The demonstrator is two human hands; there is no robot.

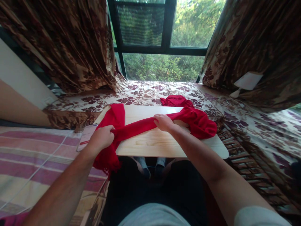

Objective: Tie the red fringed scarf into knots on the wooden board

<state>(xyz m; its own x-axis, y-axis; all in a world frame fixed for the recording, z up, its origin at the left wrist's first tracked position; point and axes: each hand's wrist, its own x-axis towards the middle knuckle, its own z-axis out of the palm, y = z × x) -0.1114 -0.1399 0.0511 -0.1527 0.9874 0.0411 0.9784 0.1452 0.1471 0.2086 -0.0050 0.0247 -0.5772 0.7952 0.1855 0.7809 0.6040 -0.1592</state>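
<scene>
A long red scarf (138,128) stretches as a narrow folded band across the light wooden table (150,145). My left hand (103,137) is closed on the scarf near the table's left side, where another length crosses it and a fringed end hangs over the front edge. Near the middle, my right hand (162,121) grips the band, fingers curled over it. Right of that hand the scarf lies in a loose bunch. Behind the table's back edge sits more red cloth (176,101); whether it is all one piece I cannot tell.
A phone (86,137) lies at the table's left edge, beside my left wrist. A striped bed (35,157) with a white cable is on the left. Beyond the table is a floral-covered window ledge (143,91), with a small white lamp (248,81) at right and patterned curtains (94,47).
</scene>
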